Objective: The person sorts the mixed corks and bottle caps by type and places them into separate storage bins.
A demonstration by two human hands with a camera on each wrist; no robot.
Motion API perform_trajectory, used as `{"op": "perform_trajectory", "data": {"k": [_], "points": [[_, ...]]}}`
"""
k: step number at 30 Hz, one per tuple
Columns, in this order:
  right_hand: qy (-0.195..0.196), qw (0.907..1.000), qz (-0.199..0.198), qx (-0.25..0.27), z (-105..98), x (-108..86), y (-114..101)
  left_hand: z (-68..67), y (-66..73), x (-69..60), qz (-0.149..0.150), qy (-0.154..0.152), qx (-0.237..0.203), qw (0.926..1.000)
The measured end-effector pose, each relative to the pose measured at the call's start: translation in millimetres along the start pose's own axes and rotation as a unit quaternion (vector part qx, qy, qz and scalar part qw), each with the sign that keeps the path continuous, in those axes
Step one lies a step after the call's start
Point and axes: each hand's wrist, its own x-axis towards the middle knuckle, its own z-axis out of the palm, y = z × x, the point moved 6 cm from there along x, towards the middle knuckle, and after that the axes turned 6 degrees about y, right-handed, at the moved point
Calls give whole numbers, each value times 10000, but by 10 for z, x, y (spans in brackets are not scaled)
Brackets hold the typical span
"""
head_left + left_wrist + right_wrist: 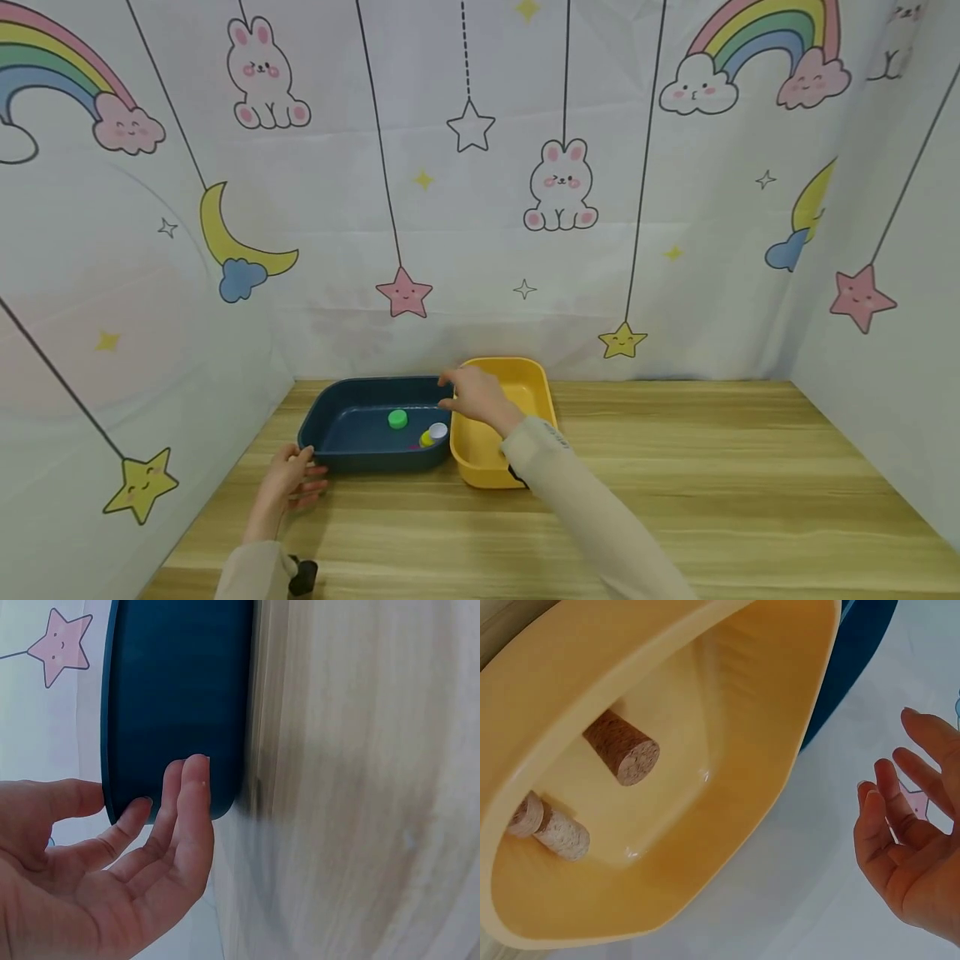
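Note:
My left hand [287,482] is at the near left corner of a dark blue bin [375,461]. In the left wrist view, the thumb lies at the bin's rim and the fingers rest along its outer wall. Inside that bin are a green bottle cap [397,419], a white cap [438,432] and a yellow cap [427,439], with a bit of magenta beside them. My right hand [480,395] hovers over the border between the blue bin and a yellow bin [487,477], its fingers loosely bent around nothing. Corks, one of them a tapered cork [622,748], lie in the yellow bin.
Both bins stand side by side on a wood-grain table [712,483], close to a printed cloth backdrop [480,250]. Similar cloth walls rise at the left and right. Table surface extends to the right of the yellow bin.

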Motion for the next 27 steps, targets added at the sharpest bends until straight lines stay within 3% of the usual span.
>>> {"op": "perform_trajectory", "data": {"k": [9,16,27], "points": [[-33,9999,-93,121,-98,-113,116,2,20,1,46,-80,-32,10000],[10,9995,-199,232,-119,-277,176,-9,0,-7,-21,-68,-49,10000],[175,9989,-415,138,-311,-547,189,-2,4,11,-73,-131,-108,9998]]}}
